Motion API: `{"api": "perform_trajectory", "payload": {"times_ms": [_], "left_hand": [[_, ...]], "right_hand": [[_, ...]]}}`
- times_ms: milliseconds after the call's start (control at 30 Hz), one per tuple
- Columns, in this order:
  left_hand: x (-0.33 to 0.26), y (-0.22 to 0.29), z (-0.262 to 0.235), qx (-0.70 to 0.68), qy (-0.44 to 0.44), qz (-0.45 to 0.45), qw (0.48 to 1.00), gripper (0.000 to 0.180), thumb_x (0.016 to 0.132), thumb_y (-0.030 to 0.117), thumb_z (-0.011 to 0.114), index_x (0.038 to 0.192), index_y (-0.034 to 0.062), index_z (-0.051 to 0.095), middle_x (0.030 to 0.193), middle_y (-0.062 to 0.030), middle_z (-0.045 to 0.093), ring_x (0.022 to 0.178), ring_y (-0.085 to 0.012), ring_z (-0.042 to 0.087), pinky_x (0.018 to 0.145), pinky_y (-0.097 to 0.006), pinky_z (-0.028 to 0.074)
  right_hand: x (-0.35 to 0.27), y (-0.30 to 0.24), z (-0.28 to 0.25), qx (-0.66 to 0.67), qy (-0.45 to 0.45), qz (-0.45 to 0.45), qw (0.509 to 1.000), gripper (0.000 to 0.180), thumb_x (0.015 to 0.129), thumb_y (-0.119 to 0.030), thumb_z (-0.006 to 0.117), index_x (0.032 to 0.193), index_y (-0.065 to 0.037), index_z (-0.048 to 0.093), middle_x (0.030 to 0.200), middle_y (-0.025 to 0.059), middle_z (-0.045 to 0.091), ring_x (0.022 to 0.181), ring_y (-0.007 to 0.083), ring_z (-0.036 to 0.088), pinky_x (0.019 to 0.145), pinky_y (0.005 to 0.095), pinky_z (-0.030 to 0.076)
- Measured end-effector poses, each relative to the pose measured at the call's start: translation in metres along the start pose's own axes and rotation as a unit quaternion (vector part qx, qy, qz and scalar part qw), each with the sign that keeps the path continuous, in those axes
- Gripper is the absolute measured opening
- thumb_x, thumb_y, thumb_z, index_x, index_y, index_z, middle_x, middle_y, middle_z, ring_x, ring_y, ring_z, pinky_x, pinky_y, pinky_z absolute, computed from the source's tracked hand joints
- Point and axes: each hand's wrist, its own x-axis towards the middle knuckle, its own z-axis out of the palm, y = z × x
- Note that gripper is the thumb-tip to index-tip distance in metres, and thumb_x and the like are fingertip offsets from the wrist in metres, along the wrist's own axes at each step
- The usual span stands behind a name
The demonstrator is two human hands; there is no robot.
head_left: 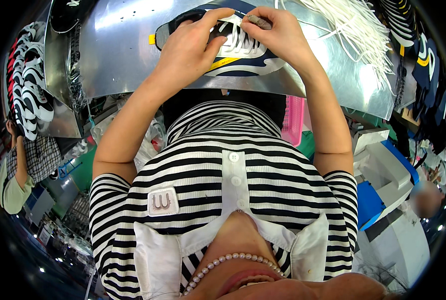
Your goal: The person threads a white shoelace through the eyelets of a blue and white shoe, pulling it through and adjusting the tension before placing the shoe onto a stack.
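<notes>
A navy and white shoe upper (255, 66) with a yellow stripe and white lacing lies sideways on the metal table. My left hand (190, 49) grips it at the collar, some fingers inside the opening, with thumb and index finger spread toward the tongue. White laces (239, 41) cross the eyelet rows. Over the far eyelet row, my right hand (279, 34) pinches a small tool with a grey-brown wrapped handle (259, 22). The tool's tip is too small to make out. A yellow tab (152, 39) sticks out at the heel.
A bundle of loose white laces (355, 32) spreads over the shiny metal table (113, 60) at right. Shoe uppers hang in rows at far left (30, 80) and far right (425, 65). A pink basket (294, 120) stands below the table edge. Another person (18, 170) is at left.
</notes>
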Motion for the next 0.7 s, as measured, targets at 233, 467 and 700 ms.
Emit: {"api": "perform_trajectory", "payload": {"times_ms": [233,467,700], "left_hand": [[0.001,0.007,-0.001,-0.007,-0.009,-0.004,1.0,0.041,0.091,0.006,0.06,0.131,0.0048,0.052,0.121,-0.014,0.064,0.107,-0.0319,0.065,0.09,-0.038,0.05],[0.001,0.006,0.0,-0.058,0.002,-0.019,0.998,0.041,0.091,0.004,0.059,0.131,0.0024,0.052,0.122,-0.0144,0.064,0.109,-0.0272,0.066,0.092,-0.035,0.049],[0.002,0.009,0.0,-0.066,-0.005,-0.023,0.998,0.041,0.09,0.005,0.061,0.13,0.0022,0.053,0.122,-0.0143,0.064,0.11,-0.0271,0.065,0.092,-0.035,0.05]], "right_hand": [[0.003,0.005,0.006,-0.066,0.03,-0.007,0.997,0.028,0.077,-0.027,0.071,0.092,-0.004,0.073,0.074,0.0108,0.07,0.067,0.0212,0.068,0.065,0.0308,0.052],[-0.009,0.004,-0.006,0.088,-0.027,0.023,0.995,0.017,0.087,-0.019,0.066,0.091,-0.002,0.065,0.072,-0.0049,0.054,0.068,0.0032,0.045,0.061,0.0199,0.038],[-0.021,0.005,-0.009,0.14,0.003,0.01,0.99,0.019,0.089,-0.02,0.067,0.094,-0.002,0.066,0.073,-0.0047,0.055,0.066,0.0028,0.046,0.059,0.0197,0.037]]}}
